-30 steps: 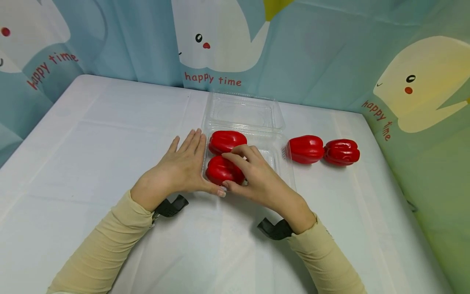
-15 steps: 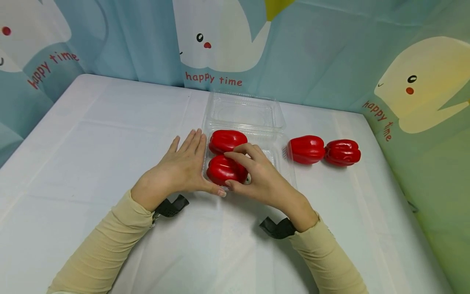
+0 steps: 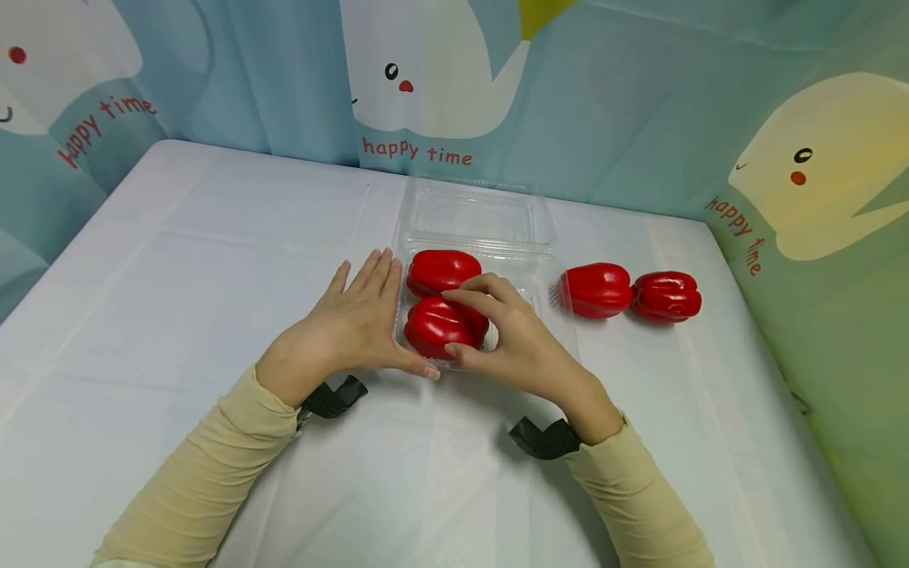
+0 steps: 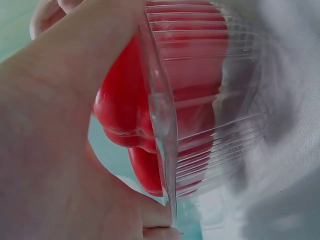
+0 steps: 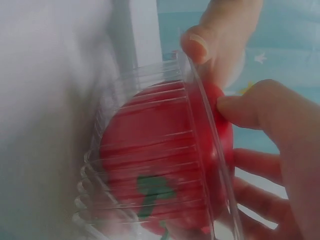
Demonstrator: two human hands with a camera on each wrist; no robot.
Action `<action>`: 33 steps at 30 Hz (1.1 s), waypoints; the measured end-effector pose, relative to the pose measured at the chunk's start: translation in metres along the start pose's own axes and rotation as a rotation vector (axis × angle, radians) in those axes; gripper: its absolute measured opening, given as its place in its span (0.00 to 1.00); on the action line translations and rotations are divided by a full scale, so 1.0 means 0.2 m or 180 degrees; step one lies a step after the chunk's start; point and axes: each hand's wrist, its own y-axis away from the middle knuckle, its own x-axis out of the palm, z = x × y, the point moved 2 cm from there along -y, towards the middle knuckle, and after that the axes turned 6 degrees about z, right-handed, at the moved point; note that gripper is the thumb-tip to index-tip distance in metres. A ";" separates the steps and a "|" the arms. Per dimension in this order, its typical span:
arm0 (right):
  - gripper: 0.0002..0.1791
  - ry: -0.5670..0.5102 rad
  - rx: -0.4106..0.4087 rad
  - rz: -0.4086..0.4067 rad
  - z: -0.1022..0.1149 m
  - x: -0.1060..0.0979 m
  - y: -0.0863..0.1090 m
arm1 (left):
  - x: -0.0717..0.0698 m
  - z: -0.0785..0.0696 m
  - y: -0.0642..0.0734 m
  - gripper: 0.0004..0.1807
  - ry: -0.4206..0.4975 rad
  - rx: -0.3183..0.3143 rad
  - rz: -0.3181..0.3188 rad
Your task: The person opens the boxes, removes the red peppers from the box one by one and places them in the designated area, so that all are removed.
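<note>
A clear hinged plastic container [image 3: 566, 335] lies with its lid [image 3: 472, 217] folded back. Two red bell peppers sit in its left part, a rear one [image 3: 442, 270] and a front one [image 3: 435, 327]. My right hand [image 3: 521, 343] holds the front pepper between thumb and fingers; the right wrist view shows its green stem [image 5: 155, 192] through the ribbed wall. My left hand [image 3: 348, 327] lies along the container's left side, fingers straight and thumb spread towards the front corner. In the left wrist view it is against the container's rim [image 4: 162, 120].
Right of the container, two more red bell peppers lie end to end on the white table, one nearer [image 3: 596, 290] and one farther right [image 3: 666, 297]. A printed curtain [image 3: 604, 102] hangs behind the table and along its sides.
My right hand and the front pepper have shifted slightly to the right within the container. The left hand keeps its place at the container's left side; the head view has drifted a little.
</note>
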 end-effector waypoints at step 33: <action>0.31 -0.0347 0.0393 -0.0047 -0.03 0.02 0.00 | 0.01 -0.02 -0.01 0.79 -0.0010 0.0010 -0.0020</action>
